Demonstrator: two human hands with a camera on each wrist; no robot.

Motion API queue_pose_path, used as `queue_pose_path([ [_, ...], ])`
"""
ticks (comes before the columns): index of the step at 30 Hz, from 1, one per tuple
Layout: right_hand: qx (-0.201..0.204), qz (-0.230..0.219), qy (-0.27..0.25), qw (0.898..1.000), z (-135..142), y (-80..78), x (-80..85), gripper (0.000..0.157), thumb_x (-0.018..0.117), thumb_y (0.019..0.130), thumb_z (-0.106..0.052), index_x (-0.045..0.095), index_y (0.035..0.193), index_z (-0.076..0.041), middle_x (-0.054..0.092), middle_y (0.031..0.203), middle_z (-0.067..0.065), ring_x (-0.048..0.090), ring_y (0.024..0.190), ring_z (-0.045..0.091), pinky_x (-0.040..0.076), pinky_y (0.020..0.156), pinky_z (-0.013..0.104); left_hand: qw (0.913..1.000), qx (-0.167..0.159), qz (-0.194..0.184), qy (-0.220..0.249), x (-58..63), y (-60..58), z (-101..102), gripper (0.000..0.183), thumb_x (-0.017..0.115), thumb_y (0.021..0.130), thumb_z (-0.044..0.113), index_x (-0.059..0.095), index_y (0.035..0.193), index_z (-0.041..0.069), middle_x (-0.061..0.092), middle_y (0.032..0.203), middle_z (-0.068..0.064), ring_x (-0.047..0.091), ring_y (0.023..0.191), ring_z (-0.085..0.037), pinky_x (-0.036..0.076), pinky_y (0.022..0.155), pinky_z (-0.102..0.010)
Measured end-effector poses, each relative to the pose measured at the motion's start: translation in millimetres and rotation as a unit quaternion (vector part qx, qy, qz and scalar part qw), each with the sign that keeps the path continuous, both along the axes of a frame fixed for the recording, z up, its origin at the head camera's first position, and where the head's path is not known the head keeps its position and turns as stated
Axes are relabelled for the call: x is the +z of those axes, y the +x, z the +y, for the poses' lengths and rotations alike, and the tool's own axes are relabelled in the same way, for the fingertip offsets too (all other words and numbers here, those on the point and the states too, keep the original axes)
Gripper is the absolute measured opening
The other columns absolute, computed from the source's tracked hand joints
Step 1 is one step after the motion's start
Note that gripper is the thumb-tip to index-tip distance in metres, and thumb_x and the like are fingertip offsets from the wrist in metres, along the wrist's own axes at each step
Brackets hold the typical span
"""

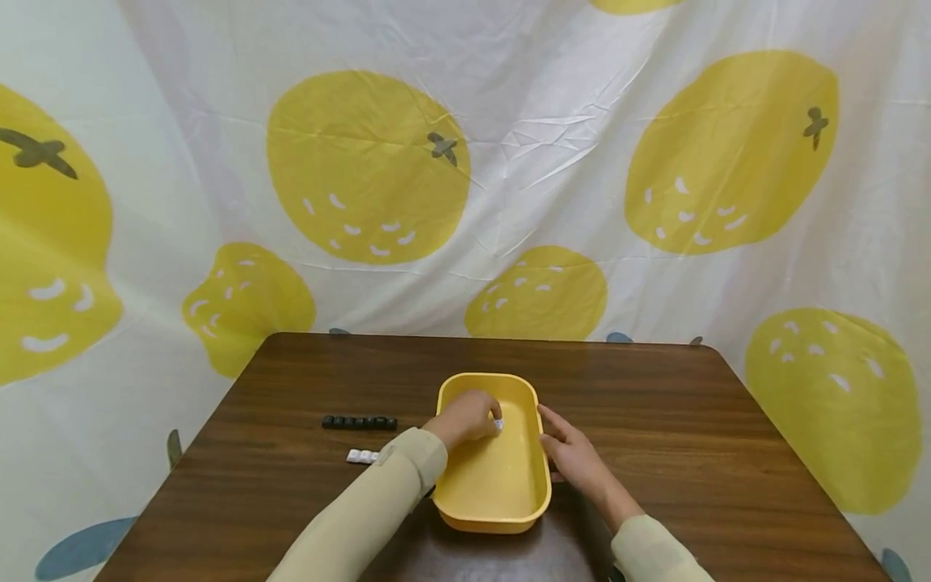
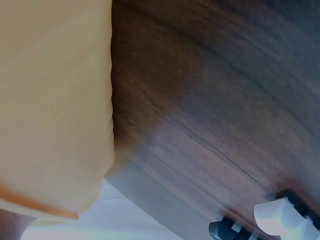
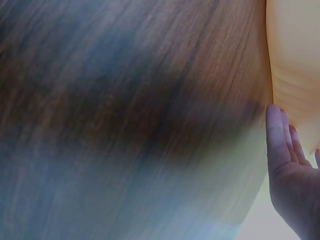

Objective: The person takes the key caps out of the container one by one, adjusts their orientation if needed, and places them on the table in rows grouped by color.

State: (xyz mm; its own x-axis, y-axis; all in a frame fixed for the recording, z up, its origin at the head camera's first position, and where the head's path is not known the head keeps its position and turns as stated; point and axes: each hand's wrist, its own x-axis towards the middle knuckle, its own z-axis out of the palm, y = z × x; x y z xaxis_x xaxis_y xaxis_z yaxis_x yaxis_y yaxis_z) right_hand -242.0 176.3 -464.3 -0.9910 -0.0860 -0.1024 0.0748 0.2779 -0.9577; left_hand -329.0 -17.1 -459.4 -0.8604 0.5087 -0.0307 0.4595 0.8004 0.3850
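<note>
A yellow tub with rounded corners stands on the table in the head view. My left hand reaches inside it over the left rim and pinches a small white keycap at the fingertips. Outside the tub, my right hand rests against its right wall with fingers extended; in the right wrist view those straight fingers touch the tub side. Left of the tub lies a row of black keycaps. Nearer to me is a short row of white keycaps, partly hidden by my left sleeve.
The brown wooden table extends on both sides of the tub. A white cloth with yellow lemons hangs behind its far edge. In the left wrist view, white keycaps and a black keycap show at the lower right.
</note>
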Motion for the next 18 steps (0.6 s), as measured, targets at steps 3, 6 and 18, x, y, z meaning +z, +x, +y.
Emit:
queue_pose_path([
  [3, -0.001, 0.000, 0.003, 1.000, -1, 0.3, 0.5, 0.054, 0.048, 0.101, -0.007, 0.037, 0.153, -0.011, 0.060, 0.107, 0.019, 0.066, 0.081, 0.025, 0.058, 0.061, 0.043, 0.9999, -0.006, 0.006, 0.014, 0.0, -1.8, -3, 0.009, 0.073, 0.087, 0.016, 0.075, 0.093, 0.009, 0.070, 0.091, -0.002, 0.061, 0.086, -0.016, 0.049, 0.083, -0.028],
  [6, -0.002, 0.001, 0.002, 1.000, -1, 0.4, 1.0, 0.054, 0.048, 0.101, -0.007, 0.037, 0.154, -0.011, 0.060, 0.108, 0.019, 0.066, 0.081, 0.025, 0.058, 0.060, 0.042, 0.9993, -0.011, 0.005, 0.036, 2.2, -3.4, -7, 0.007, 0.073, 0.085, 0.013, 0.073, 0.089, 0.007, 0.066, 0.080, -0.001, 0.057, 0.074, -0.014, 0.048, 0.073, -0.026],
  [18, -0.002, 0.008, 0.024, 1.000, -2, -1.0, 0.0, 0.053, 0.048, 0.102, -0.008, 0.038, 0.154, -0.011, 0.059, 0.105, 0.018, 0.064, 0.077, 0.022, 0.056, 0.056, 0.040, 0.9952, -0.016, 0.008, 0.097, 15.3, 4.1, -13, 0.011, 0.072, 0.075, 0.004, 0.064, 0.079, 0.010, 0.054, 0.068, 0.006, 0.047, 0.062, -0.009, 0.041, 0.058, -0.022],
])
